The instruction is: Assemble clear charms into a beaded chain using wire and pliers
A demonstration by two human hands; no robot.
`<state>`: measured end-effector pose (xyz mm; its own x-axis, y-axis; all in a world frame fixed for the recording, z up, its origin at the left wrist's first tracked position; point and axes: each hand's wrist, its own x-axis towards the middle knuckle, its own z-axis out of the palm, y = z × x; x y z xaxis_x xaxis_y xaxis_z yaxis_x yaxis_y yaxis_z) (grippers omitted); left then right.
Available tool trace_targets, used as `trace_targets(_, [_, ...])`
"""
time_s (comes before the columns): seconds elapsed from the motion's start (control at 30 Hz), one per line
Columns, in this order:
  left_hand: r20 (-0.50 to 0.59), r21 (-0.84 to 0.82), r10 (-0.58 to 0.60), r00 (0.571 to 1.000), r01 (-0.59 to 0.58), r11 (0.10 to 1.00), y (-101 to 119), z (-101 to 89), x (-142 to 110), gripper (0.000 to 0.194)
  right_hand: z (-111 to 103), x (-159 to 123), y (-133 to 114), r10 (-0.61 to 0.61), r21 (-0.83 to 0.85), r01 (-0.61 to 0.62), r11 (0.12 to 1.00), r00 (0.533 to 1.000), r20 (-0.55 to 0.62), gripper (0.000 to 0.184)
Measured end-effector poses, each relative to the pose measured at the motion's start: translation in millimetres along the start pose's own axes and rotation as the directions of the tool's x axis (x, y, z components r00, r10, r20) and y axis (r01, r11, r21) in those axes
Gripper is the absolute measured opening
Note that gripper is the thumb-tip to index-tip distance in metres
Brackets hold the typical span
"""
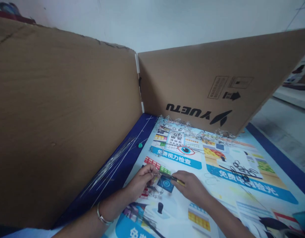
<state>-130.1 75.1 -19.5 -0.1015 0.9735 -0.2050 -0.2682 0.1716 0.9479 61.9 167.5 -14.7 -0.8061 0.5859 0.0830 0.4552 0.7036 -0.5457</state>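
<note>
Above the printed sheet, my left hand (144, 180) is closed in a pinch, with what looks like a thin wire (156, 170) at its fingertips. My right hand (190, 186) is wrapped round a slim tool (177, 180) with a dark and gold handle. The tool's narrow dark end points left and reaches close to my left fingertips; whether it touches the wire I cannot tell. Just below my left hand lie some shiny wire bits, blurred. A bundle of long straight silvery wires (113, 162) lies to the left on the blue border.
Cardboard panels (68, 115) stand upright on the left and at the back (192, 76). Many bent, shiny wire pieces (177, 124) lie along the back panel's foot. Black rings or loops (244, 172) sit at the right. A small green lump (140, 145) rests near the wire bundle.
</note>
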Motion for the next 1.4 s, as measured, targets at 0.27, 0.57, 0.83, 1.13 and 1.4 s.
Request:
trace_targets(0.27, [0.056,-0.014,0.045,0.997,-0.044,0.999,-8.4,-5.6,1.1,0.009,2.3,1.1,0.4,-0.003,-0.005,0.003,1.0,1.0,0.009,0.028])
trace_targets(0.57, [0.082,-0.031,0.043,0.996,-0.041,0.999,-9.2,-4.6,0.2,0.014,4.0,1.0,-4.2,0.003,-0.019,-0.003,1.0,0.999,0.043,0.024])
trace_targets(0.83, [0.031,-0.064,0.077,0.997,-0.075,0.995,-4.5,1.9,-4.5,0.011,3.0,1.7,-9.1,0.041,-0.032,-0.039,0.999,0.996,0.075,0.028])
trace_targets(1.13, [-0.044,-0.022,0.127,0.991,-0.128,0.991,-5.9,5.3,-6.6,0.007,1.4,1.6,-12.5,0.062,0.002,-0.063,0.998,0.995,0.075,0.025])
trace_targets(1.4, [-0.044,-0.002,0.138,0.989,-0.139,0.99,-9.9,6.5,-7.2,0.008,2.7,1.9,-15.4,0.097,0.048,-0.101,0.994,0.992,0.077,0.022])
